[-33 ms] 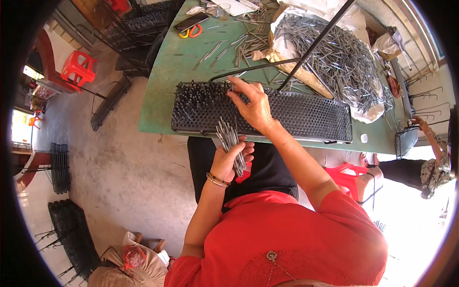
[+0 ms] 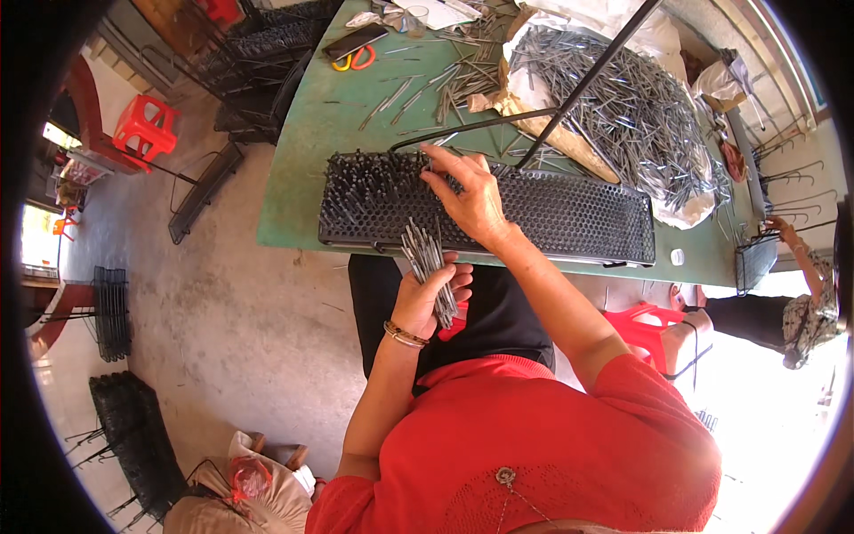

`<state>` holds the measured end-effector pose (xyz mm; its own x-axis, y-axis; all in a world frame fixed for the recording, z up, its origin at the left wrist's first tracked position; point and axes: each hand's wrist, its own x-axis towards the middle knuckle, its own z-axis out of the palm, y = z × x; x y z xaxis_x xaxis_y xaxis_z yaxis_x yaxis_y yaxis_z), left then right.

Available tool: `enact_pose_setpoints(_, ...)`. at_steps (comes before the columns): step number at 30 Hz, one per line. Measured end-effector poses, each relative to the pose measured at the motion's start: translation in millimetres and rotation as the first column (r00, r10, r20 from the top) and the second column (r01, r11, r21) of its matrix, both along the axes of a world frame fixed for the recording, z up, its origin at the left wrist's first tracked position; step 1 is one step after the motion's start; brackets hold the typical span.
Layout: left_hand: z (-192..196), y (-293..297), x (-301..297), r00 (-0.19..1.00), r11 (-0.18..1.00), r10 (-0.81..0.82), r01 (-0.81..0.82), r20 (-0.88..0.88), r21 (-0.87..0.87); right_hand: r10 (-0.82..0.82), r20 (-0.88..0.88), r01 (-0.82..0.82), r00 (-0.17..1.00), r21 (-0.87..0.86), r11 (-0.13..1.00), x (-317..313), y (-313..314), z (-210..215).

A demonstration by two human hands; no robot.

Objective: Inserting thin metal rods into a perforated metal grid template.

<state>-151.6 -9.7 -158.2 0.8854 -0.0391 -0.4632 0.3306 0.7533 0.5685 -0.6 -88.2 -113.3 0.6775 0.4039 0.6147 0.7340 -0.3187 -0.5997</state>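
Observation:
A bundle of thin grey metal rods (image 2: 429,267) is gripped in my left hand (image 2: 422,298), just off the near edge of a black perforated rack (image 2: 578,209). Rods stand upright, packed closely in the holes at the rack's left end (image 2: 360,191); the holes to the right hold none that I can see. Over the rack, at the edge of the standing rods, my right hand (image 2: 471,196) is closed with its fingertips together. Whatever lies between those fingertips is too small to make out. A bent black metal frame (image 2: 569,102) rises from the rack's far side.
The rack lies on a green table (image 2: 298,178). A large heap of loose rods (image 2: 614,107) fills an opened sack at the back right. Scissors (image 2: 360,58) and a black phone (image 2: 356,40) lie far left. Another person's arm (image 2: 805,254) shows at the right, near a red stool (image 2: 640,329).

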Motion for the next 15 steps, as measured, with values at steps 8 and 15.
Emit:
enact_pose_setpoints(8, 2.6, -0.6, 1.1, 1.000, 1.000, -0.016, 0.016, 0.007, 0.007, -0.002, 0.161, 0.015, 0.987, -0.078, 0.997, 2.5, 0.2, -6.4)
enact_pose_setpoints(15, 1.7, 0.9, 0.6, 0.999, 0.999, -0.031, 0.030, 0.019, 0.031, 0.034, 0.219, -0.002, 0.975, -0.144, 0.990, 2.7, 2.1, 0.2)
